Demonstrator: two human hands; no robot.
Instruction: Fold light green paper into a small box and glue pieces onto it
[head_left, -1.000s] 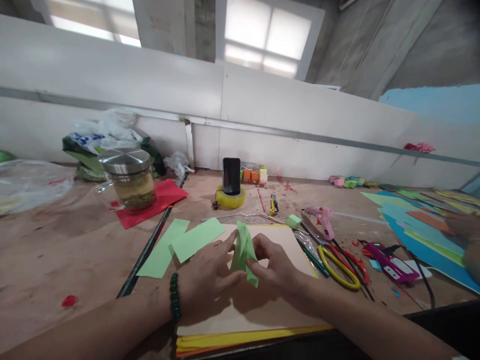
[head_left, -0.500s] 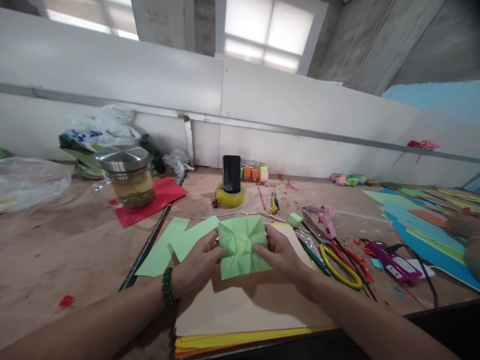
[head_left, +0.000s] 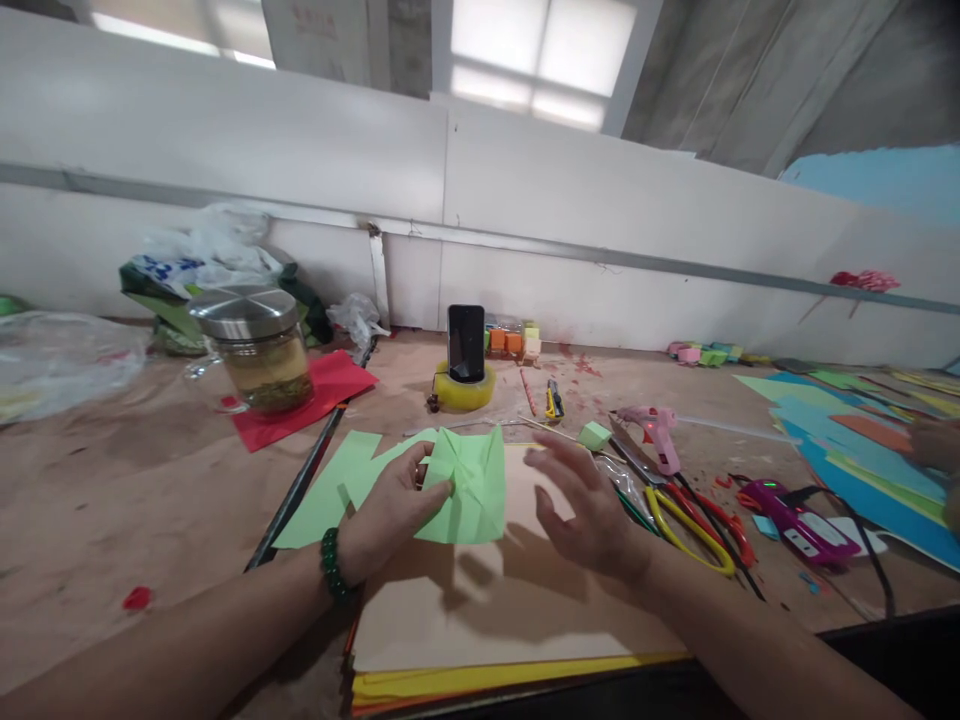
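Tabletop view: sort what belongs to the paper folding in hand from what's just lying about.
Likely in use:
creased green sheet, held by the left hand
right hand, open, holding nothing
cream sheet beneath both hands

Probably just lying about:
lidded glass mug
red paper under the mug
phone
pink glue gun
yellow box cutter
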